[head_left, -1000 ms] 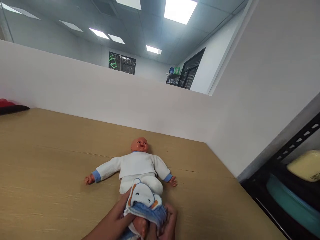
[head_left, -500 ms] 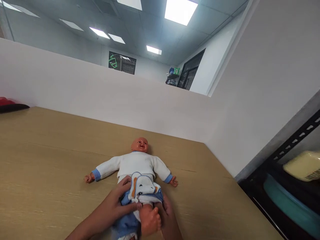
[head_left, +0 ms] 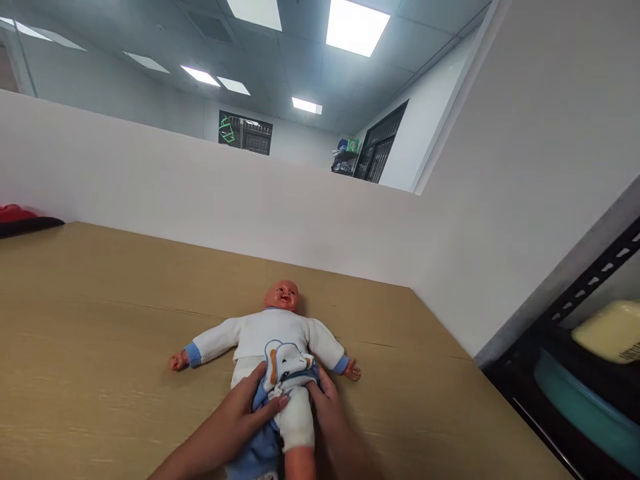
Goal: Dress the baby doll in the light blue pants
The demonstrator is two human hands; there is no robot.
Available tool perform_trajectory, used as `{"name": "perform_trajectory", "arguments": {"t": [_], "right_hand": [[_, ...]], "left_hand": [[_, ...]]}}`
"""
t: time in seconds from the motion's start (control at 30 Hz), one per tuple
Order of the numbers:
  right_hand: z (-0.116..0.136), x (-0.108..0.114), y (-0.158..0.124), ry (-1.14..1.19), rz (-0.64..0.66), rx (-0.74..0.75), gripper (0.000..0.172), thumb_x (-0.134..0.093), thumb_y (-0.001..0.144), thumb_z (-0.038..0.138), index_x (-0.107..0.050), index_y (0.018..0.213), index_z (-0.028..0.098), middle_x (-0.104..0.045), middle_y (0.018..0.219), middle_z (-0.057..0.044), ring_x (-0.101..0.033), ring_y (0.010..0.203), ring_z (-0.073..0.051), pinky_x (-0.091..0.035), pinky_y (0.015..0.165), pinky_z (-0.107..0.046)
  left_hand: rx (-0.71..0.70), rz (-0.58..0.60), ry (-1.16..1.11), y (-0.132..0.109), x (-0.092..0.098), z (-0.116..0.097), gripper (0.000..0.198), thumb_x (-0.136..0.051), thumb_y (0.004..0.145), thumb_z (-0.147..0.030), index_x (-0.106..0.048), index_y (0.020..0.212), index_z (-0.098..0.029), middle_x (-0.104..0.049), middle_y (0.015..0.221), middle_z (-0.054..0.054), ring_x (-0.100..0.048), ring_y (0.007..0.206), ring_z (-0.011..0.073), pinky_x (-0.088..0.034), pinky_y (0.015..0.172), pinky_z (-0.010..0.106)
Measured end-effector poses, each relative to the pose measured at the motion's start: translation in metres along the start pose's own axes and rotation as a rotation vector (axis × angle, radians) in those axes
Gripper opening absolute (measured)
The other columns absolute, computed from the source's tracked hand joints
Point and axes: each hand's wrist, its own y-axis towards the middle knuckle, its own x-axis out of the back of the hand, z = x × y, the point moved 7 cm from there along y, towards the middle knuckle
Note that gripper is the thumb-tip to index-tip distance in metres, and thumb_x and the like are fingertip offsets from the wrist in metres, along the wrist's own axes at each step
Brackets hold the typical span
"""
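Observation:
A baby doll (head_left: 273, 332) lies on its back on the wooden table, head toward the wall and arms spread. It wears a white top with blue cuffs. Blue pants (head_left: 257, 450) with a white animal-face patch (head_left: 291, 363) are bunched around its legs. My left hand (head_left: 243, 417) grips the bunched cloth, thumb on top beside the doll's white cloth leg (head_left: 296, 420). On the other side of that leg, my right hand (head_left: 330, 413) is closed on the pants' edge, its fingers partly hidden under the fabric. The plastic lower leg runs out of the frame's bottom.
A white partition (head_left: 240, 200) rises behind the wooden table (head_left: 125, 313). To the right, a black rack (head_left: 595, 287) holds a yellowish package (head_left: 610, 331) and a teal basin (head_left: 590, 407). Something red and black (head_left: 25, 220) sits at the far left edge.
The pants' cloth has moved up the doll's leg toward its body. White cloth leg now shows where the plastic foot was emerging. Both hands have shifted up slightly with the fabric.

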Motion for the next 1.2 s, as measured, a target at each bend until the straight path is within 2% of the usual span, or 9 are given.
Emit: {"name": "perform_trajectory", "arguments": {"t": [0.2,0.37,0.53,0.63,0.7,0.8,0.93,1.1,1.2], "right_hand": [[0.018,-0.015,-0.004,0.183,0.161,-0.095,0.062,-0.085,0.072,0.048,-0.076,0.125,0.016,-0.079,0.124,-0.014,-0.074,0.118,-0.035,-0.055,0.107,-0.045],[0.028,-0.005,-0.009,0.048,0.393,-0.053,0.061,-0.086,0.075,0.044,-0.075,0.130,0.019,-0.079,0.121,-0.011,-0.071,0.119,-0.033,-0.051,0.111,-0.048],[0.039,0.001,-0.023,-0.058,0.553,-0.192,0.089,-0.100,0.052,0.056,-0.074,0.129,0.020,-0.079,0.123,-0.012,-0.073,0.115,-0.034,-0.054,0.106,-0.051],[0.056,-0.013,-0.042,-0.114,0.795,-0.222,0.101,-0.096,0.051,0.071,-0.072,0.133,0.017,-0.078,0.124,-0.013,-0.072,0.118,-0.035,-0.050,0.112,-0.051],[0.061,-0.015,-0.048,-0.119,0.838,-0.190,0.093,-0.090,0.062,0.072,-0.071,0.135,0.018,-0.077,0.125,-0.012,-0.072,0.118,-0.033,-0.049,0.113,-0.050],[0.049,-0.006,-0.040,-0.151,0.695,-0.127,0.069,-0.083,0.082,0.060,-0.069,0.138,0.023,-0.074,0.134,-0.010,-0.069,0.124,-0.031,-0.048,0.115,-0.047],[0.015,0.007,-0.024,-0.239,0.464,-0.115,0.070,-0.079,0.086,0.059,-0.064,0.143,0.022,-0.072,0.139,-0.012,-0.066,0.129,-0.032,-0.048,0.116,-0.045],[-0.004,0.029,-0.008,-0.292,0.152,-0.059,0.073,-0.082,0.077,0.064,-0.071,0.134,0.021,-0.066,0.148,-0.014,-0.051,0.145,-0.037,-0.033,0.128,-0.050],[-0.017,0.039,-0.002,-0.126,0.120,-0.148,0.078,-0.089,0.065,0.067,-0.075,0.129,0.024,-0.070,0.143,-0.012,-0.055,0.142,-0.038,-0.038,0.125,-0.050]], "left_hand": [[-0.005,-0.048,0.075,0.004,0.005,0.015,0.106,-0.081,0.072,-0.072,-0.048,0.156,-0.016,-0.050,0.162,0.016,-0.041,0.153,0.0418,-0.032,0.129,0.049],[-0.071,0.056,0.026,-0.001,0.012,0.003,0.086,-0.077,0.080,-0.070,-0.059,0.148,-0.021,-0.062,0.152,0.012,-0.052,0.143,0.0388,-0.040,0.125,0.047],[-0.053,0.293,0.094,-0.012,0.011,-0.018,0.056,-0.074,0.085,-0.056,-0.073,0.130,-0.022,-0.075,0.126,0.004,-0.065,0.122,0.0365,-0.051,0.111,0.042],[-0.073,0.340,0.069,-0.013,0.013,-0.027,0.052,-0.073,0.088,-0.051,-0.072,0.134,-0.026,-0.074,0.131,0.003,-0.062,0.128,0.0353,-0.047,0.115,0.042],[-0.076,0.338,0.054,-0.012,0.016,-0.027,0.053,-0.071,0.092,-0.050,-0.068,0.140,-0.028,-0.070,0.141,0.003,-0.057,0.137,0.0342,-0.040,0.123,0.044],[-0.048,0.400,0.094,-0.015,0.016,-0.020,0.056,-0.068,0.094,-0.052,-0.065,0.144,-0.028,-0.066,0.147,0.005,-0.054,0.141,0.0350,-0.035,0.126,0.048],[-0.014,0.481,0.232,-0.017,0.013,-0.016,0.066,-0.068,0.091,-0.061,-0.064,0.143,-0.021,-0.068,0.141,0.011,-0.057,0.135,0.0387,-0.042,0.121,0.050],[-0.075,0.313,0.177,-0.012,0.016,-0.016,0.067,-0.070,0.092,-0.066,-0.060,0.147,-0.029,-0.063,0.149,0.006,-0.052,0.141,0.0378,-0.037,0.126,0.047],[-0.122,0.158,0.161,-0.017,0.028,0.007,0.067,-0.073,0.088,-0.070,-0.063,0.143,-0.032,-0.054,0.159,0.005,-0.042,0.150,0.0402,-0.028,0.131,0.051]]}}
